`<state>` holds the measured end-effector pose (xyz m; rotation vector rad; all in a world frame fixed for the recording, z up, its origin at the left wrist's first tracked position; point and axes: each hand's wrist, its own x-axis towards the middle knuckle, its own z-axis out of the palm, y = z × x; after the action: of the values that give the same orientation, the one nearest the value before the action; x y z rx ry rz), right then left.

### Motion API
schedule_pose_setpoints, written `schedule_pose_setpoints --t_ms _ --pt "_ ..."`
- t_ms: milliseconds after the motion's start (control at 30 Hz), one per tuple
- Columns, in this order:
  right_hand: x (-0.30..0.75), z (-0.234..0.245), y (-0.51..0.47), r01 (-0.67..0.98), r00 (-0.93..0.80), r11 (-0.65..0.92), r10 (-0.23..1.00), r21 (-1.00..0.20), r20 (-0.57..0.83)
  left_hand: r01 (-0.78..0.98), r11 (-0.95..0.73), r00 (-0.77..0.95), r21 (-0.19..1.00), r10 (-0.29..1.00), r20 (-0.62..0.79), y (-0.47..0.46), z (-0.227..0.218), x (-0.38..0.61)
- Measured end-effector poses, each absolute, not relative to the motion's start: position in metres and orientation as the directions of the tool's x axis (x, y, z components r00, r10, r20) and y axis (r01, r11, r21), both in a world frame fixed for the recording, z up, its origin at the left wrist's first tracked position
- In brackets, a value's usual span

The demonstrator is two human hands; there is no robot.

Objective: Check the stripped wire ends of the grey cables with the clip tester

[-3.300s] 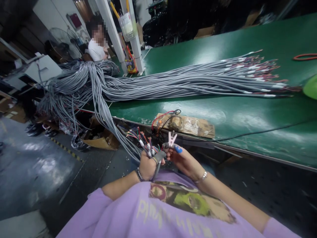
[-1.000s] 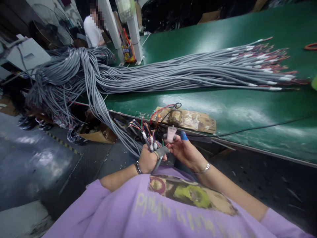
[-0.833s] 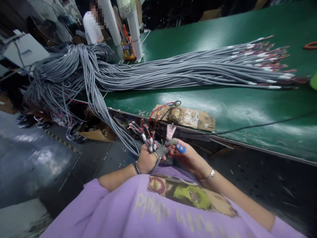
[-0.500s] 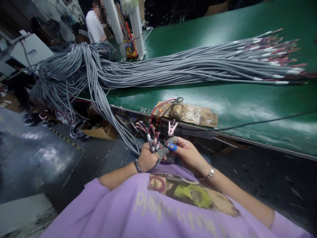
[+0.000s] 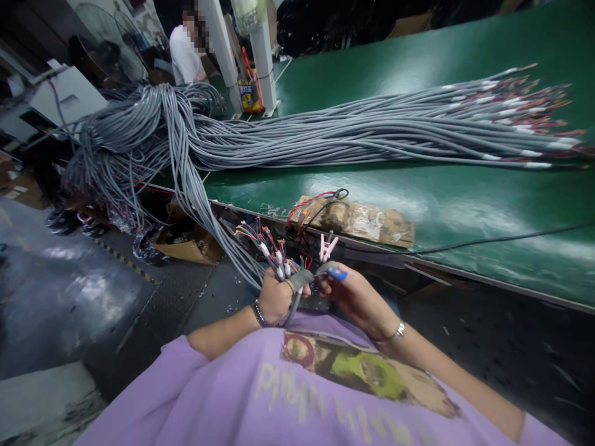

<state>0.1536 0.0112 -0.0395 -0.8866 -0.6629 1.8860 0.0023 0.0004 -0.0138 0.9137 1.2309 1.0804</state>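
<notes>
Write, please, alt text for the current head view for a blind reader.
A left hand grips cable ends with splayed colored wires; the right hand is close beside it. Ahead, gray cables lie along a green table.

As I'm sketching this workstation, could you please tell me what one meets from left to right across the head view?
White casing → open cardboard box → left hand gripping a sheaf of cable ends → right hand → reddish wire tips at the far right.
</notes>
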Motion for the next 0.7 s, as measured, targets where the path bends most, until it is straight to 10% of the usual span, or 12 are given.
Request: schedule_pose_setpoints --t_ms 700 --pt "0.142 -0.034 0.050 -0.665 -0.250 -0.412 0.909 -0.623 -0.335 -0.106 0.290 0.043 0.951 0.957 -0.287 0.009 -0.009 0.017"
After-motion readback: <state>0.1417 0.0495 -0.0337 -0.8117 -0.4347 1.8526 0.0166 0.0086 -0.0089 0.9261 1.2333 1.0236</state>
